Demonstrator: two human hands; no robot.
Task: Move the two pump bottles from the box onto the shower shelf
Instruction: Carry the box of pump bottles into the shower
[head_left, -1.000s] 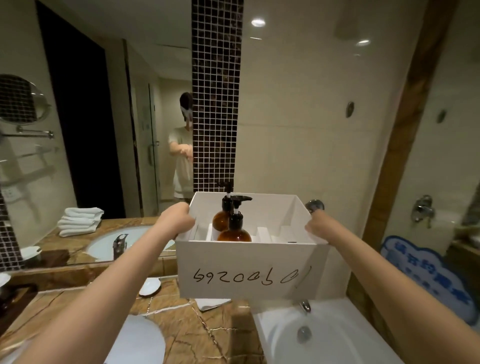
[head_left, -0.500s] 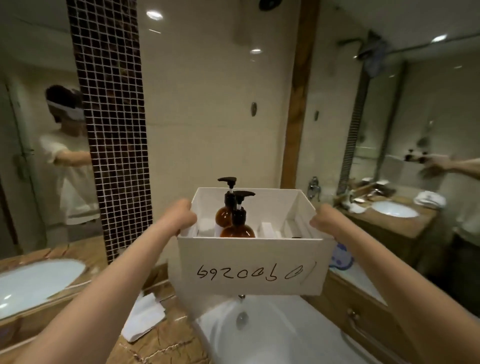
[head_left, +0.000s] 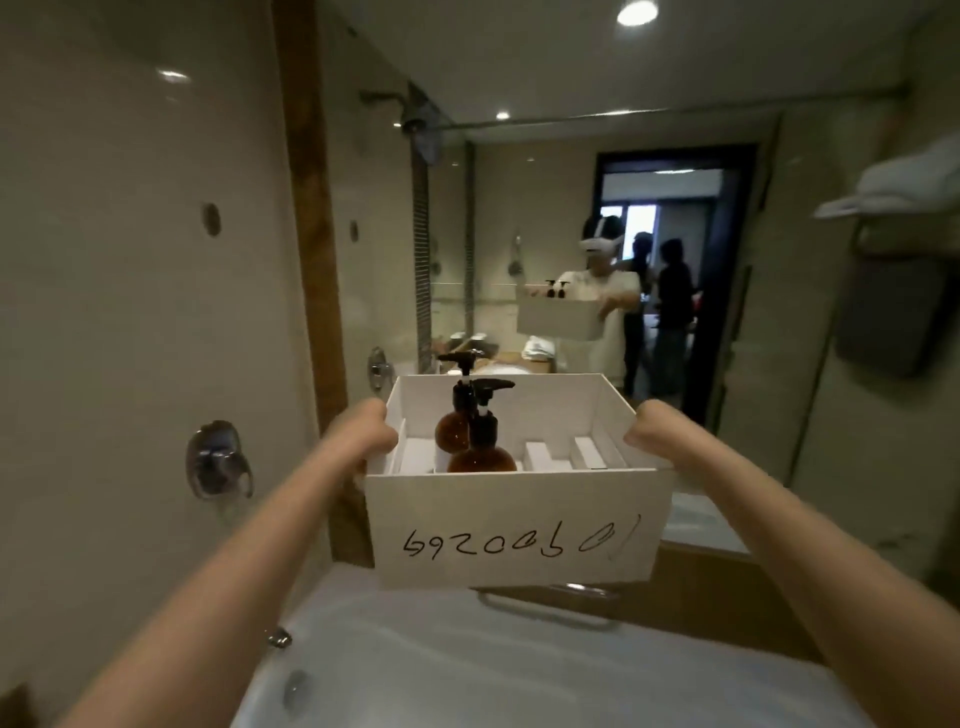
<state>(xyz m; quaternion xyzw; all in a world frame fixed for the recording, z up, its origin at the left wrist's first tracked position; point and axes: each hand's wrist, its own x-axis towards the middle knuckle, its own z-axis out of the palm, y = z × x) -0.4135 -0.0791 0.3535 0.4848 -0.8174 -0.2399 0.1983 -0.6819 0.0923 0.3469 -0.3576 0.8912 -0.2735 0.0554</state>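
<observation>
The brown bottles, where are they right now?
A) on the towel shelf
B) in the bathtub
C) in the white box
C: the brown bottles stand inside the white box, which the left hand and right hand hold by its sides above the bathtub.

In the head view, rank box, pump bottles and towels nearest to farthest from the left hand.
1. Box: left hand grips its left wall.
2. Pump bottles: inside, left of middle; too close to separate.
3. Towels: high on the right.
</observation>
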